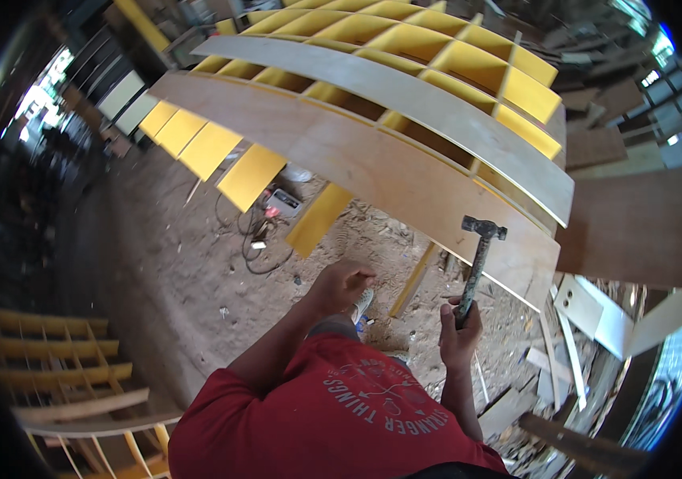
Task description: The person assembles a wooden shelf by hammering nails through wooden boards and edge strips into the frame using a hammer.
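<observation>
Red shirt below; right hand grips hammer near yellow shelving.

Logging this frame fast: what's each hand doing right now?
Left hand: closed in a fist, nothing visible in it.
Right hand: closed around the hammer handle, head up.

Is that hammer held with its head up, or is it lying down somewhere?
Head up. The right hand grips the hammer near the bottom of its handle, and its metal head points up, above the plywood sheet.
</observation>
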Action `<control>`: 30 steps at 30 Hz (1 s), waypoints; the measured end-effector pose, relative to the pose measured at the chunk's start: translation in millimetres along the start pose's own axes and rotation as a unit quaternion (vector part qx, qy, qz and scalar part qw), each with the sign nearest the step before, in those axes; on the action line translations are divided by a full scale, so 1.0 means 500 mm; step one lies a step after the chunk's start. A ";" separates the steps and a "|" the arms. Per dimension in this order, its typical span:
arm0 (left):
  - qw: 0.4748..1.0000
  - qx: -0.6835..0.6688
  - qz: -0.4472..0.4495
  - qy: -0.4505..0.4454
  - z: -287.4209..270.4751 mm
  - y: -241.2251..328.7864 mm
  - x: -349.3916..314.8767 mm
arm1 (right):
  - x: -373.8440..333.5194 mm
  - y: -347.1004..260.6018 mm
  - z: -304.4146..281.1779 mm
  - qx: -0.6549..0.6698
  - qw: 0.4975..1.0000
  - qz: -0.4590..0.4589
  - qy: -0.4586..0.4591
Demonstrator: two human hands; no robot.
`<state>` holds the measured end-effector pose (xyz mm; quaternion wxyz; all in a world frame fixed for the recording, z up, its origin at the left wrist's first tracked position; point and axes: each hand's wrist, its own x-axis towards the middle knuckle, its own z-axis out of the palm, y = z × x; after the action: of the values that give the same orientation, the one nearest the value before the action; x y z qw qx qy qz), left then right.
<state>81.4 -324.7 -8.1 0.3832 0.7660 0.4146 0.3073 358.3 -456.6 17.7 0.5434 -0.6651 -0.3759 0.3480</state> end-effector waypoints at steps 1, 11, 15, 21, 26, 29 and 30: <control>1.000 -0.008 -0.018 0.021 -0.011 -0.013 -0.039 | 0.000 -0.008 0.026 0.013 0.999 -0.007 -0.031; 0.991 -0.031 -0.074 0.106 -0.207 -0.172 -0.259 | -0.106 -0.088 0.366 -0.024 0.980 -0.034 -0.195; 0.989 -0.044 -0.053 0.132 -0.350 -0.287 -0.298 | -0.148 -0.105 0.553 -0.053 0.981 -0.059 -0.174; 0.983 -0.068 -0.131 0.113 -0.639 -0.380 -0.377 | -0.164 -0.140 0.874 -0.031 0.983 -0.030 -0.177; 0.972 -0.062 -0.147 0.175 -0.815 -0.506 -0.471 | -0.150 -0.183 1.137 0.025 0.977 -0.028 -0.210; 0.960 -0.061 -0.182 0.203 -0.907 -0.590 -0.523 | -0.141 -0.194 1.298 0.012 0.970 -0.027 -0.240; 0.954 -0.068 -0.207 0.208 -0.939 -0.612 -0.533 | -0.134 -0.193 1.350 0.022 0.967 -0.015 -0.254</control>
<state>-535.7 -289.6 -63.5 0.3947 0.5550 0.6125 0.4013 -273.4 -191.9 3.3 0.4495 -0.5370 -0.5041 0.5054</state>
